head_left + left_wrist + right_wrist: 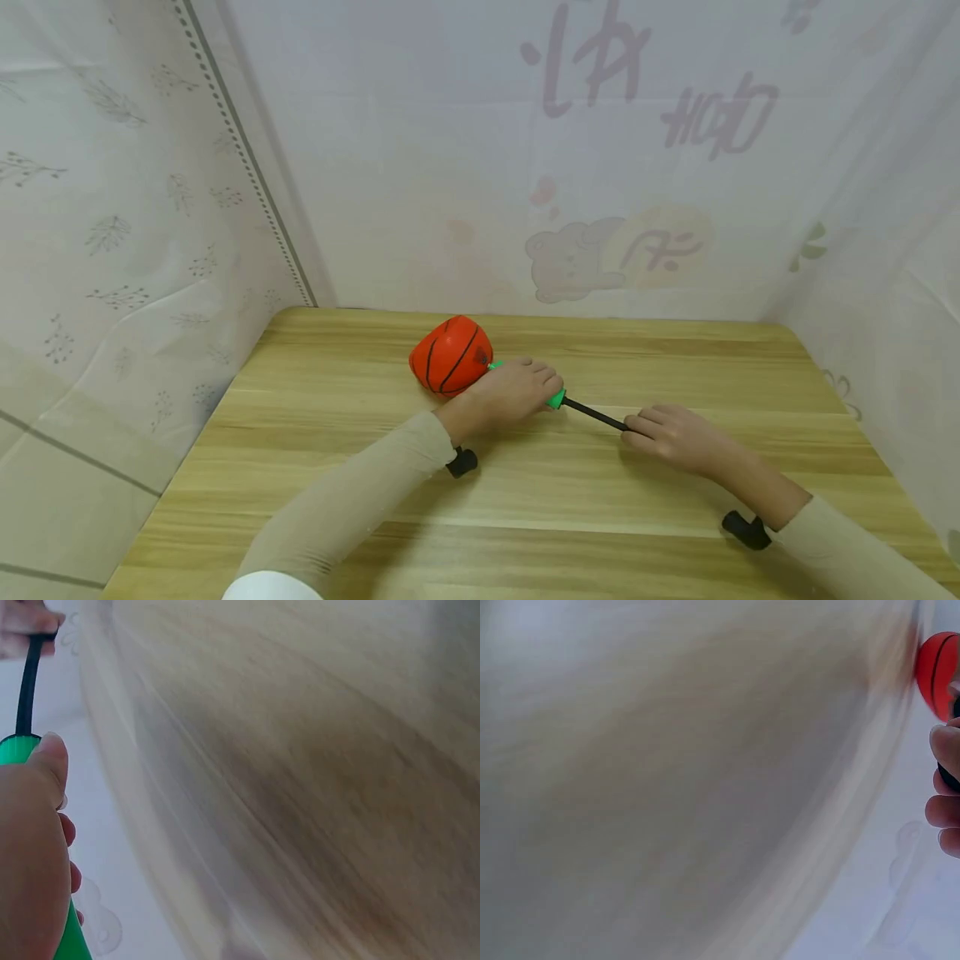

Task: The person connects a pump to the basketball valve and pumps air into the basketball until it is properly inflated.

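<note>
A small red toy basketball with black lines lies on the table, its side sunken and misshapen. My left hand grips the green barrel of a ball pump right beside the ball. The barrel's far green tip meets the ball's surface. From its other end a long black rod runs to my right hand, which holds the black handle, mostly hidden by the fingers. In the left wrist view, the thumb lies along the green barrel. In the right wrist view, fingers curl round the black handle.
The wooden table reaches back to a printed cloth wall. Another patterned cloth hangs on the left side. Each wrist wears a black camera mount, one at the left wrist and one at the right wrist.
</note>
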The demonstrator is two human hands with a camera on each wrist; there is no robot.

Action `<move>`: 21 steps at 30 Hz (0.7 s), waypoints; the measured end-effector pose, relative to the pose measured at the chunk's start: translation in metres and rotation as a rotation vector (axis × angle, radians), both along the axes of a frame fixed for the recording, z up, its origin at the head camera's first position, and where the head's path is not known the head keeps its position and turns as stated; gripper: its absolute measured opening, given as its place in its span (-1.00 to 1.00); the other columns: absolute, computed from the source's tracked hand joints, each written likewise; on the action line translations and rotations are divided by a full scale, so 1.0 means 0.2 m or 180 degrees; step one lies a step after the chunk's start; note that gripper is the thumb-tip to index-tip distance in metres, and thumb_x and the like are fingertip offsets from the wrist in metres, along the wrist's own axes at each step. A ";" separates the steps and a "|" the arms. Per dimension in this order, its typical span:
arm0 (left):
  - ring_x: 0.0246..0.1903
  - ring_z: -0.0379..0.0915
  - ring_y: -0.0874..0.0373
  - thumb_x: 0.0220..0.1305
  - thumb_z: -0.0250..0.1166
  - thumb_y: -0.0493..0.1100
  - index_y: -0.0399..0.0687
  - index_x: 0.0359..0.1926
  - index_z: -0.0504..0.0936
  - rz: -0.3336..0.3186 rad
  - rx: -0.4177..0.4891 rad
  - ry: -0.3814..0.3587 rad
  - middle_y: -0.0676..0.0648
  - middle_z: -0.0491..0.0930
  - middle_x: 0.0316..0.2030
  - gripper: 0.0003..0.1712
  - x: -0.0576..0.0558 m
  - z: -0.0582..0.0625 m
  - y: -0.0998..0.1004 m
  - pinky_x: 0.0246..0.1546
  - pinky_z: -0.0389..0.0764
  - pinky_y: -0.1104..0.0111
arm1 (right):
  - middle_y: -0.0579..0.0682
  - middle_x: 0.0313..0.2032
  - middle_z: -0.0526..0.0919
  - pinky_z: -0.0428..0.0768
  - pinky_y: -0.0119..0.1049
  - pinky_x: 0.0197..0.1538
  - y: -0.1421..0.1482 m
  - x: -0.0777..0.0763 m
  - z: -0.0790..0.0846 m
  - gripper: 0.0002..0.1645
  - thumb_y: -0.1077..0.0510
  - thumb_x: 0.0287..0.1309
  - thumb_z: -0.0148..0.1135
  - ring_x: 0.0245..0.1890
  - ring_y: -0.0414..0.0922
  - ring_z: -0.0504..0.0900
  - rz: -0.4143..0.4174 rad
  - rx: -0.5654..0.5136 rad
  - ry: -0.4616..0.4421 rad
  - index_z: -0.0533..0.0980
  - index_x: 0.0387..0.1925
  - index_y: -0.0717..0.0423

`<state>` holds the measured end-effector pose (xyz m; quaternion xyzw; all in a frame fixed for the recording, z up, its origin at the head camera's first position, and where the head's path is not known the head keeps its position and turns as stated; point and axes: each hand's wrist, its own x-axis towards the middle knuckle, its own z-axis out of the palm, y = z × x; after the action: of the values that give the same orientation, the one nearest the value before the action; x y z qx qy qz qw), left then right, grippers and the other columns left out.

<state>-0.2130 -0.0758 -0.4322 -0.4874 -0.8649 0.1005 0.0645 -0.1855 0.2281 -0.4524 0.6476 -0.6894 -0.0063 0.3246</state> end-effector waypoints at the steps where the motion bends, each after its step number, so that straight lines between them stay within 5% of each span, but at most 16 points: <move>1: -0.06 0.44 0.24 0.57 0.06 0.11 -0.02 0.00 0.45 -0.0006 0.0012 -0.0002 0.09 0.53 -0.11 -0.68 0.00 0.00 0.00 -0.01 0.45 0.44 | 0.03 -0.34 0.73 0.65 -0.32 -0.37 0.02 0.01 0.00 -0.48 0.27 0.64 -0.33 -0.42 -0.14 0.66 -0.0005 -0.0001 0.0007 0.59 -0.27 0.15; 7: -0.05 0.47 0.23 0.57 0.06 0.11 -0.04 0.00 0.46 0.0036 -0.0007 0.0010 0.08 0.56 -0.09 -0.68 0.00 0.00 0.01 -0.01 0.46 0.43 | 0.02 -0.32 0.72 0.65 -0.31 -0.34 0.00 0.01 0.01 -0.48 0.27 0.64 -0.34 -0.38 -0.14 0.65 -0.0078 0.0060 0.0005 0.60 -0.25 0.15; 12: 0.09 0.48 0.21 0.57 0.07 0.10 -0.03 0.09 0.48 0.0112 -0.0117 -0.0002 0.06 0.58 0.04 -0.66 0.01 -0.02 0.05 0.11 0.45 0.40 | -0.03 -0.34 0.67 0.58 -0.37 -0.37 -0.11 -0.03 0.02 -0.46 0.27 0.64 -0.37 -0.42 -0.17 0.56 -0.0058 0.0162 -0.0007 0.59 -0.25 0.14; 21: 0.07 0.49 0.21 0.57 0.07 0.08 -0.02 0.10 0.49 0.0069 -0.0095 0.0018 0.07 0.59 0.03 -0.67 0.03 -0.01 0.05 0.06 0.46 0.42 | -0.06 -0.37 0.66 0.56 -0.43 -0.36 -0.28 -0.09 0.03 -0.41 0.25 0.65 -0.43 -0.45 -0.20 0.55 0.0003 0.0033 -0.0125 0.59 -0.29 0.13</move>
<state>-0.2078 -0.0655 -0.4349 -0.4786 -0.8684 0.1155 0.0586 -0.2033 0.1724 -0.4464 0.6496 -0.6952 0.0030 0.3077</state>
